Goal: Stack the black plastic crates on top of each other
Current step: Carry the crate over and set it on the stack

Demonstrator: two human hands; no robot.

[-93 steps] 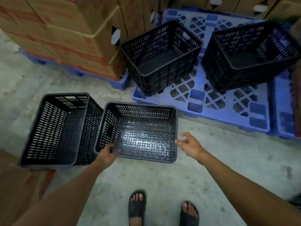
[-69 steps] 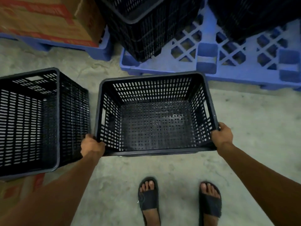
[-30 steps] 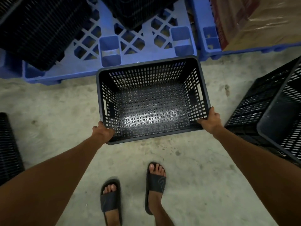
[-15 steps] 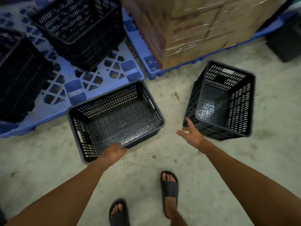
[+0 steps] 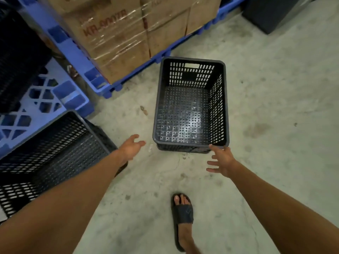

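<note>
An empty black slotted crate (image 5: 190, 105) stands upright on the concrete floor ahead of me. My right hand (image 5: 221, 159) is spread open just below its near right corner, a fingertip at the rim. My left hand (image 5: 131, 146) hangs open and holds nothing, a short way left of that crate. A second black crate (image 5: 53, 153) sits on the floor at my lower left, partly under my left forearm. More black crates (image 5: 16, 57) stand on the blue pallet (image 5: 55, 99) at the far left.
Shrink-wrapped cardboard boxes (image 5: 128, 33) sit on another blue pallet behind the crate. A dark box (image 5: 271, 11) stands at the top right. Bare concrete floor (image 5: 275, 116) spreads to the right. My sandalled foot (image 5: 183, 215) is below the crate.
I carried the first crate over and set it down on the floor. My left hand has let go of it, and both hands now reach toward the other crate, which has come closer.
</note>
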